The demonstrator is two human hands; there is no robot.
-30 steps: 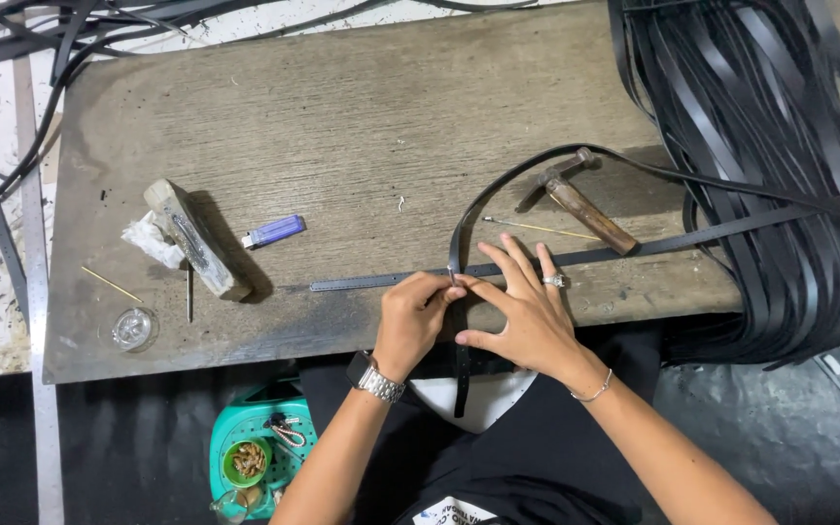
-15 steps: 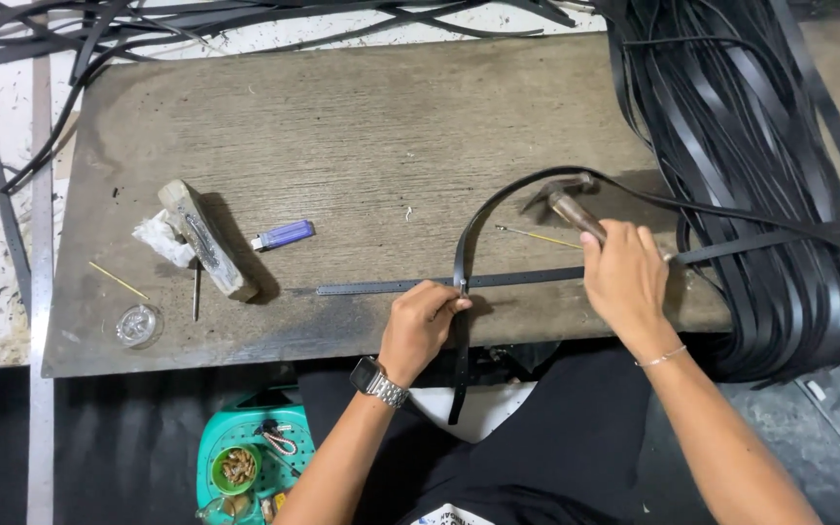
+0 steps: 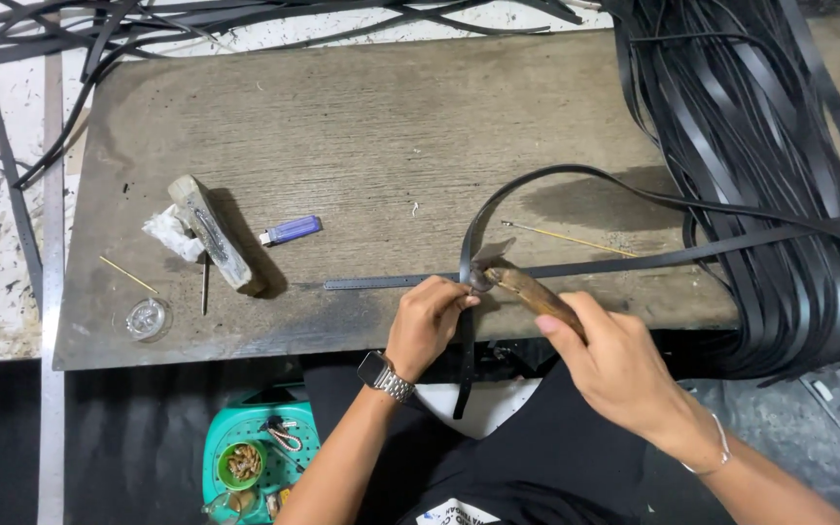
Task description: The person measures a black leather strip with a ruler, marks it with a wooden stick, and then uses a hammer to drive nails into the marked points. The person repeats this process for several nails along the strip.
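Left hand (image 3: 427, 321) pinches a black strap (image 3: 576, 268) flat against the bench (image 3: 362, 126) near its front edge, fingers closed on it. Right hand (image 3: 614, 365) grips a hammer (image 3: 522, 287) by its wooden handle, head resting on the strap just beside the left fingertips. Strap loops back toward the strap bundle (image 3: 760, 146) at the right edge. Lighter (image 3: 291, 230), wooden block (image 3: 214, 233) and small glass dish (image 3: 147, 317) lie toward the left edge.
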